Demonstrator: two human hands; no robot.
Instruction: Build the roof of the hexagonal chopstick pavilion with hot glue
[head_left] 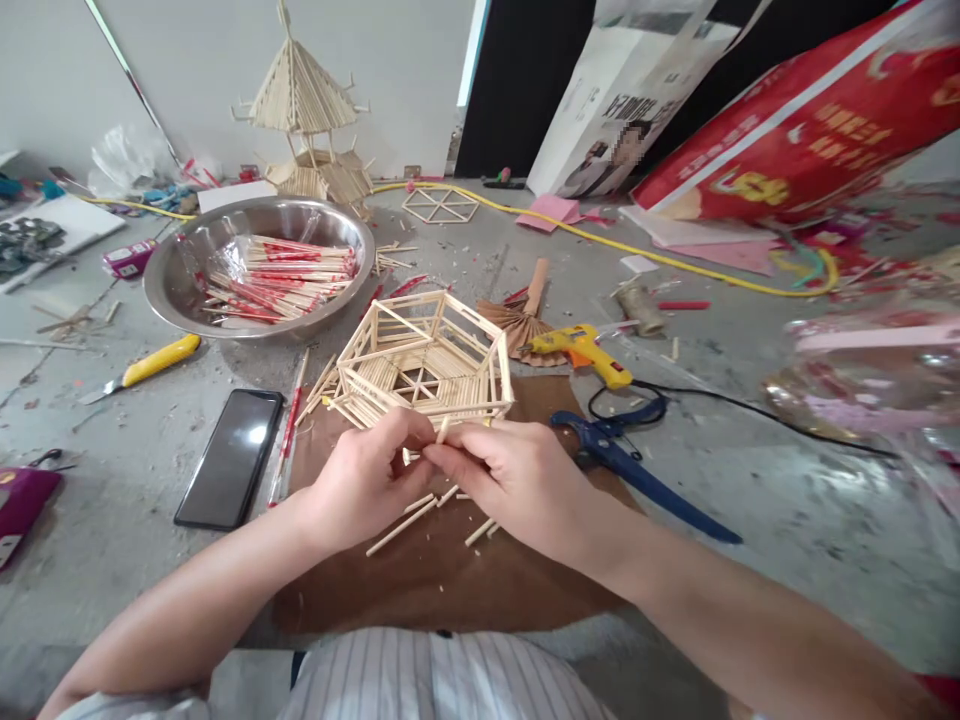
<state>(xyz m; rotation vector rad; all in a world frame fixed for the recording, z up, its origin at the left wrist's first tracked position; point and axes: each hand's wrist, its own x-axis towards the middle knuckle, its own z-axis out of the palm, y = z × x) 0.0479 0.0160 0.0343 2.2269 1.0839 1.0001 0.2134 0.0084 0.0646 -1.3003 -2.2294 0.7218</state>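
No text legible for certain. White box (585, 110): large black Chinese characters, slanted, too blurred to read; smaller print illegible. Red bag (780, 140): 2 rows of yellowish characters, blurred. Wrapped sticks (300, 262): red markings on the wrappers, too small to read.

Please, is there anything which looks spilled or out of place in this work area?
Yes, mildly: short pale wooden sticks lie scattered at uneven angles across the brown flat sheet. Also, the yellow plastic glue gun lies on its side, apparently partly over the brown pleated fan.
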